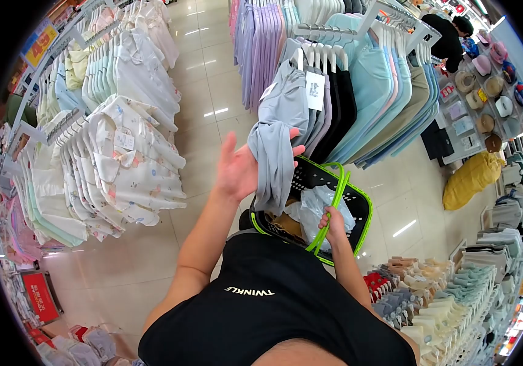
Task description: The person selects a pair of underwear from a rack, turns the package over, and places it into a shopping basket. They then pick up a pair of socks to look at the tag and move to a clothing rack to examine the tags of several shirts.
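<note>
My left hand (240,171) is palm up with its thumb spread away. A sleeve of a light grey garment (274,158) lies across its fingers, whose tips show past the cloth. The garment hangs on the rack, with a white tag (314,90) beside it. My right hand (333,224) is closed around the green handles (336,198) of a black basket with a green rim (368,213). Inside the basket are a whitish plastic bag (317,207) and something brown (287,226). The sleeve's lower end hangs over the basket's left side.
Clothes racks stand at the left (121,146) and ahead (365,85). A person in black (444,36) is at the upper right, near a wall of hats (487,85). A yellow sack (472,180) is on the floor. More small garments (444,299) hang at the lower right.
</note>
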Available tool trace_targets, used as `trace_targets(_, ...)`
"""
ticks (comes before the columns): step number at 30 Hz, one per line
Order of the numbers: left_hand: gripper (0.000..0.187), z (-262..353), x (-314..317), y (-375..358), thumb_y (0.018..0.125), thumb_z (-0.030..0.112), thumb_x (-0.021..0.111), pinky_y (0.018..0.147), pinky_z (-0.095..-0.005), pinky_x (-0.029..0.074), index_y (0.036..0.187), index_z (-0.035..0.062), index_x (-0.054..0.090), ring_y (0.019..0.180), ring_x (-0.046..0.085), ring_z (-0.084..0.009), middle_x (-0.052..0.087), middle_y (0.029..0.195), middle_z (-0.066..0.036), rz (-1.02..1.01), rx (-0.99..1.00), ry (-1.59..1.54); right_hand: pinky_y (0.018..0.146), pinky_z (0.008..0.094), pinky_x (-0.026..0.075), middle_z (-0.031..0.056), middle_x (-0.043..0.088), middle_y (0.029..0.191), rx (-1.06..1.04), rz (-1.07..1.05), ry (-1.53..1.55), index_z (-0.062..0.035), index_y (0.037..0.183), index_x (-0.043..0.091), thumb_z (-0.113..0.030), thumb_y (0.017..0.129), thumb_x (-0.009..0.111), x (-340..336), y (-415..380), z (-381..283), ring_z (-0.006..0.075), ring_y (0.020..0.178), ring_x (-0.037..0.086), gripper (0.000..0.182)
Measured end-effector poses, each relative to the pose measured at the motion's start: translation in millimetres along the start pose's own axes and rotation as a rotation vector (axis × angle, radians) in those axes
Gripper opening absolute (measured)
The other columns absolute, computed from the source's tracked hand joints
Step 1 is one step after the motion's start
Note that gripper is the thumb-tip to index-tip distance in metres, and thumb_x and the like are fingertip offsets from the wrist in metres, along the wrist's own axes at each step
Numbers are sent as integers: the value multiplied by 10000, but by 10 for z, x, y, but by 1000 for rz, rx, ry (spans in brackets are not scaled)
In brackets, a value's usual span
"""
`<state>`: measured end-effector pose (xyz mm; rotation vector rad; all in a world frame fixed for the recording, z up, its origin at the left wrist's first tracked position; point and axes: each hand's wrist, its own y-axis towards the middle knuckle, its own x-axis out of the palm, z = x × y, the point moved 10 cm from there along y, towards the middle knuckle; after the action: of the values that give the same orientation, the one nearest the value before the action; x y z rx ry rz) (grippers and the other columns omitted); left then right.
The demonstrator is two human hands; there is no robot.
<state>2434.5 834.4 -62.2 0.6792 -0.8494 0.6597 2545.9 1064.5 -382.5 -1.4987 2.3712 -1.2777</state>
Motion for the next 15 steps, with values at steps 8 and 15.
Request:
trace_targets(8, 395, -36, -609, -2, 1015, 351, 396, 375, -245, 359, 976, 1, 573, 440, 510, -104, 620, 729, -53, 246, -75, 139, 468, 282, 353, -3, 379, 587, 19, 2, 13, -105, 852, 451, -192, 861, 532, -13, 2, -6, 116, 471, 357, 119)
trace_targets(15, 456, -123, -897, -84, 981, 452, 451, 319, -241, 190, 646, 146, 404, 293, 284, -76, 332, 420, 43, 557, -98, 163, 478, 286, 359, -5, 383, 591, 7, -3, -8, -101, 858, 465, -199, 864, 521, -47, 31, -11, 114, 474, 365, 113)
